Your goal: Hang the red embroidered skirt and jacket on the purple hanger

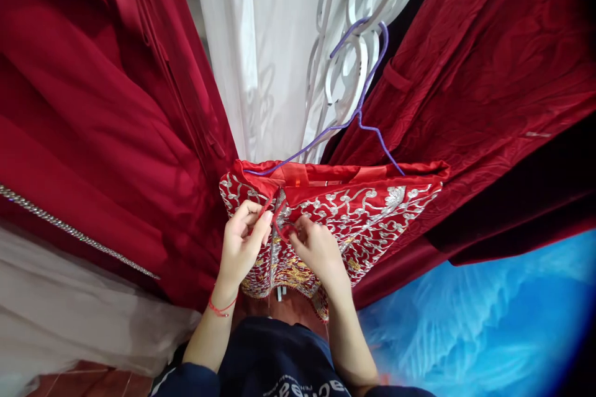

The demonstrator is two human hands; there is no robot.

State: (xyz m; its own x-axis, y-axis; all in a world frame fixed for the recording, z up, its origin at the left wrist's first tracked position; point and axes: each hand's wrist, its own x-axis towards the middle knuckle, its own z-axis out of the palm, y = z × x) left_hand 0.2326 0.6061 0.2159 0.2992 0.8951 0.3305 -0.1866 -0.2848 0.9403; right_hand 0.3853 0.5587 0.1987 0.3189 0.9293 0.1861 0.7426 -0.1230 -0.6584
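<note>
A red skirt (pixel 367 211) with silver and gold embroidery hangs by its waistband from a purple wire hanger (pixel 359 113). At the skirt's front opening, my left hand (pixel 246 232) pinches a thin red cord (pixel 275 218) between thumb and fingers. My right hand (pixel 316 248) is closed on another part of this cord, a little lower and to the right. A loop of cord shows between the two hands. The fingertips of my right hand are partly hidden behind the hand.
Dark red garments hang on the left (pixel 116 105) and right (pixel 488 62). Behind the hanger stands white scrolled metalwork (pixel 344 74), beside white cloth (pixel 274 43). Blue fabric (pixel 503 310) lies at lower right, pale sheer cloth (pixel 84 304) at lower left. Below is a reddish tiled floor (pixel 93 381).
</note>
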